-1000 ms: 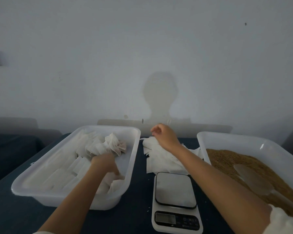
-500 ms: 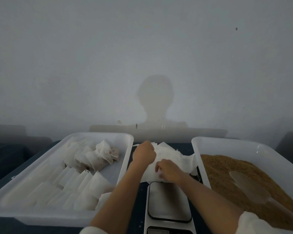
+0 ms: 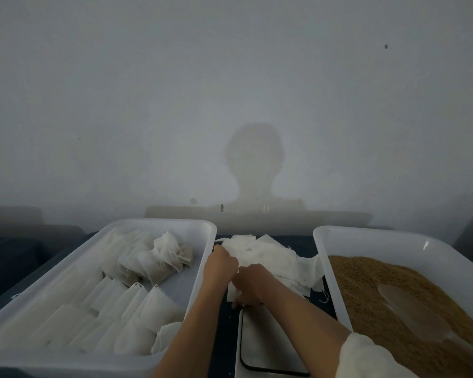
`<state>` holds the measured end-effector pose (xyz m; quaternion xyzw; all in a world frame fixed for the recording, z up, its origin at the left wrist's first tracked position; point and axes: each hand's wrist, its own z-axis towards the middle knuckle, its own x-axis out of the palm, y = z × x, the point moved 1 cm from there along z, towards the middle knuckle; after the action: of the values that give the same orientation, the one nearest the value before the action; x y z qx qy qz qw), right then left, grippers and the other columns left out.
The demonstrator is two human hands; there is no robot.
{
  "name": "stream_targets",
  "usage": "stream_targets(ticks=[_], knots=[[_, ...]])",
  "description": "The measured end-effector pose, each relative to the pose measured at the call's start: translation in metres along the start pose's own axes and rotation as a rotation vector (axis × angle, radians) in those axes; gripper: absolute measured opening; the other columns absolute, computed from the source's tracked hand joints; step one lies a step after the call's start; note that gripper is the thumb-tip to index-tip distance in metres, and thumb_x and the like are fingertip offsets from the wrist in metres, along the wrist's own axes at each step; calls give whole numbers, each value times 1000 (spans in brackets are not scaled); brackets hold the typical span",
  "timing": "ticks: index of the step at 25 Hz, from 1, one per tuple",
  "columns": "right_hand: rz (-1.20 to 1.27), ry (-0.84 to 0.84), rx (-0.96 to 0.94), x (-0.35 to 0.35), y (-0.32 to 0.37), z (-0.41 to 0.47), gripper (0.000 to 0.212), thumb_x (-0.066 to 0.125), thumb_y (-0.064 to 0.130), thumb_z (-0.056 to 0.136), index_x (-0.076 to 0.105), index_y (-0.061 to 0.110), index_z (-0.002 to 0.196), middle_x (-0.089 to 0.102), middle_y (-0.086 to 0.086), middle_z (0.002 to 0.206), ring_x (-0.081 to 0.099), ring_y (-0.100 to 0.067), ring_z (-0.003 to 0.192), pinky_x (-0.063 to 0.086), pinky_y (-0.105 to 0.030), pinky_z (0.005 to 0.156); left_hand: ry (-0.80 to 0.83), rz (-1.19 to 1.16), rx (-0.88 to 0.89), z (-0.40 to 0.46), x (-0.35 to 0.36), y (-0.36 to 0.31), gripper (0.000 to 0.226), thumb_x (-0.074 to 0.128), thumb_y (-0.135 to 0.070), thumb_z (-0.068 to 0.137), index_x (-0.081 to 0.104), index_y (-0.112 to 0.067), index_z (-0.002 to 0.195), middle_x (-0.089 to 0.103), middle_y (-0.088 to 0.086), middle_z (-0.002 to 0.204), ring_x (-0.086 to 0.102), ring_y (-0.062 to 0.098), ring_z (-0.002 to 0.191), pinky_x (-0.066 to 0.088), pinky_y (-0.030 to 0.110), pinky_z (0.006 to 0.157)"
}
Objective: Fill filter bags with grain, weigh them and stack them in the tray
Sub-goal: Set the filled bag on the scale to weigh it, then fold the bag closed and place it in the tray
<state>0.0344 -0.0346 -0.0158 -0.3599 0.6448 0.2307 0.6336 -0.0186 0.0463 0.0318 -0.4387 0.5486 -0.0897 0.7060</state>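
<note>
The left tray (image 3: pixel 202 227) already holds rows of filled filter bags (image 3: pixel 137 304); more remain to fill. Both the left hand (image 3: pixel 220 266) and right hand (image 3: pixel 253 281) pinch an empty bag (image 3: pixel 234 291) from the loose pile (image 3: pixel 271 255). Grain (image 3: pixel 366 282) and a scoop (image 3: pixel 410 304) wait in the right tray. The scale (image 3: pixel 262 339) is cut off, its display hidden.

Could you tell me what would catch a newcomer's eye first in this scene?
Probably the two hands meeting at the centre: the left hand and right hand both grip the pile of empty filter bags lying between the trays, just beyond the scale. Next come the left tray lined with filled bags, and the right tray full of brown grain with a scoop resting in it.
</note>
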Motion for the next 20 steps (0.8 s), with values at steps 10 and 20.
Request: stream_targets(ticks=[10,20], knots=[[530,-332,306,-32,-19,-13,34,45,24,98,57,12,68,60,-5,79,57,-23,79,36,-27,67,-79,-430,-5,2,-6,9,11,48,-3,89,56,-9,94,64,16,101,59,26,89,51,39,81],[989,-815,176,-88,-87,-107,14,64,18,90,60,12,79,64,3,73,63,-10,63,55,-21,55,274,-844,143,-44,19,-84,32,50,-34,97,64,-5,99,70,7,89,69,18,80,56,23,65]])
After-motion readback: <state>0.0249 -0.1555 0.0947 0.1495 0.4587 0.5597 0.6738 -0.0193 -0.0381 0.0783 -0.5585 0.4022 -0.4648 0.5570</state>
